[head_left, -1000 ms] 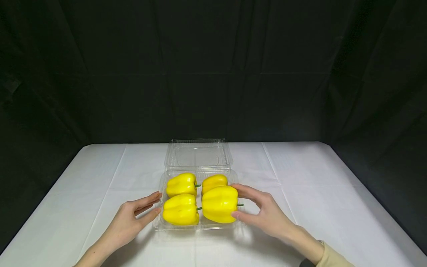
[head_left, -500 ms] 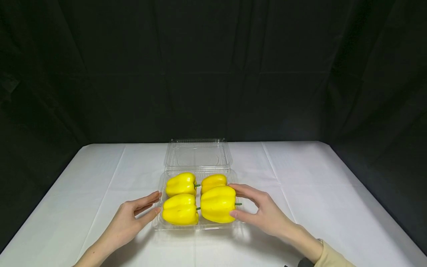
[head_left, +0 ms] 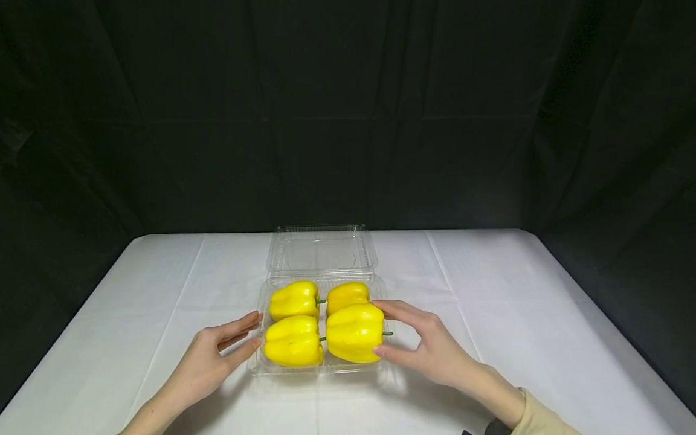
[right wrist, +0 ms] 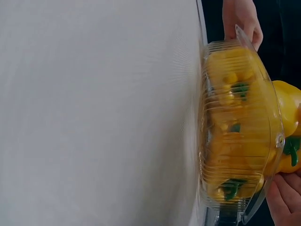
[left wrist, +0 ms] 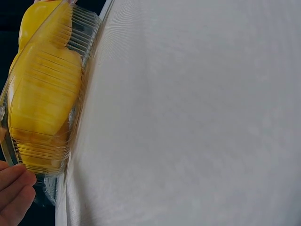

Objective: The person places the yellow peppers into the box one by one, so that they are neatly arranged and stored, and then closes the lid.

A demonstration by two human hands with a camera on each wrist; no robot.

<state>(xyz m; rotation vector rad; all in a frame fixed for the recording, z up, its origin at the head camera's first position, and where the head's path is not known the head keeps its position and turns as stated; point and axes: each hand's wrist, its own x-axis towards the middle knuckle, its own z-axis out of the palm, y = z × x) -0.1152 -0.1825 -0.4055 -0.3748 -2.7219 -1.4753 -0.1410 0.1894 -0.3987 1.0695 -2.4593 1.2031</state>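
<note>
In the head view, a clear plastic clamshell container lies with its lid folded back, holding yellow bell peppers. My right hand grips the front-right yellow bell pepper between thumb and fingers at its stem end. That pepper sits higher than its neighbours, and the right wrist view shows it above the container's rim. A front-left pepper, a back-left pepper and a partly hidden back-right pepper lie inside. At the container's left edge, my left hand rests its fairly straight fingertips.
The transparent lid lies behind the peppers, toward the table's far edge. White cloth covers the table. Black curtains hang behind it and along both sides.
My right hand and the pepper it grips have shifted slightly to the left. The left hand and the container have hardly moved.
</note>
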